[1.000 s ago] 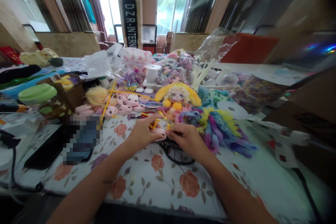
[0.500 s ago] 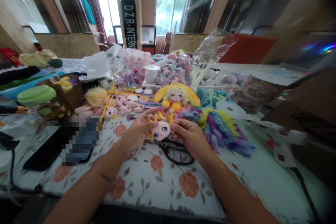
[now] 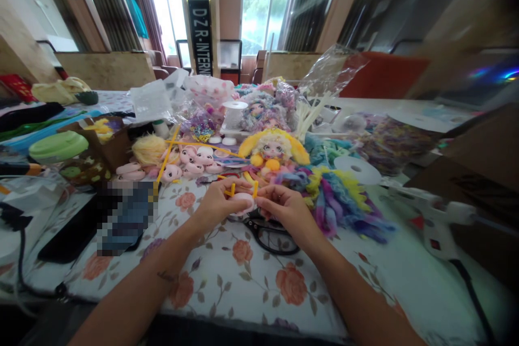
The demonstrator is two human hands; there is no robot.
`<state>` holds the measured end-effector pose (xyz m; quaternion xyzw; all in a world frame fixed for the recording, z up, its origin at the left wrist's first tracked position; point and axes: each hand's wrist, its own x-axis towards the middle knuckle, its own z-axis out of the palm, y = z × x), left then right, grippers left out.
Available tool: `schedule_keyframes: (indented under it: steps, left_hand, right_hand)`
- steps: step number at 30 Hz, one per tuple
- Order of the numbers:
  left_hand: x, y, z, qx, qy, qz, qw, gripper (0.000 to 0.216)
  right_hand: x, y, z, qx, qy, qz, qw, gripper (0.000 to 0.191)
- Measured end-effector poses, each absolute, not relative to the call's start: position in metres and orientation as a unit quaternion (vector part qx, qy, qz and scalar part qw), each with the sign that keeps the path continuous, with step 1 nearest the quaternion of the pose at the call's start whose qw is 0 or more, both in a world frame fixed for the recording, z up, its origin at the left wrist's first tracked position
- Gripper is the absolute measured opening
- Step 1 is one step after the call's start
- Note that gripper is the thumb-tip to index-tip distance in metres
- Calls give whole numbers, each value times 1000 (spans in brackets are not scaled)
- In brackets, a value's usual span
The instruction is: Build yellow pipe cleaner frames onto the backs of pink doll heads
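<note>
Between my two hands, above the table, is a pale pink doll face (image 3: 243,198) with yellow pipe cleaner (image 3: 255,189) ends standing up from it. My left hand (image 3: 221,200) grips its left side, thumb across the front. My right hand (image 3: 279,200) pinches its right edge by the upright yellow piece. The painted eyes are out of sight at this tilt. Black-handled scissors (image 3: 279,243) lie just under my right hand. Behind my hands sits a finished doll (image 3: 273,151) with curly blond hair and long yellow ears.
Several loose doll faces (image 3: 188,158) lie left of the doll, near a yellow pipe cleaner (image 3: 166,159). Multicoloured yarn (image 3: 336,200) spreads to the right. A glue gun (image 3: 438,221) lies at far right, a phone (image 3: 130,221) at left. A green-lidded jar (image 3: 60,157) stands behind the phone.
The doll face has tilted so its painted front no longer shows, and it has shifted slightly left. Both hands stay on it, the left thumb now lying across it.
</note>
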<state>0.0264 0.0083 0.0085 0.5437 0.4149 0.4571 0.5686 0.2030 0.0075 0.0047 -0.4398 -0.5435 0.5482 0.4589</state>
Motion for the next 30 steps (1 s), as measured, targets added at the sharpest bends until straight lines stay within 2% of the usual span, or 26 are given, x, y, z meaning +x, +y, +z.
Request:
schedule_keyframes:
  steps: [7, 14, 22, 28, 30]
  left_hand:
    - [25, 7, 11, 558, 450, 475, 511, 31]
    - [31, 4, 11, 568, 446, 447, 527, 27]
    - [31, 2, 11, 514, 428, 472, 574, 32]
    - [31, 4, 8, 489, 423, 482, 591, 38]
    - [31, 5, 8, 476, 421, 487, 599, 39]
  right_hand:
    - [206, 8, 4, -463, -517, 578, 428, 28]
    - [200, -4, 12, -499, -629, 325, 500, 17]
    - [202, 2, 6, -476, -562, 457, 499, 21]
    - [204, 8, 5, -469, -546, 491, 491, 25]
    - [205, 8, 6, -465, -535, 506, 492, 21]
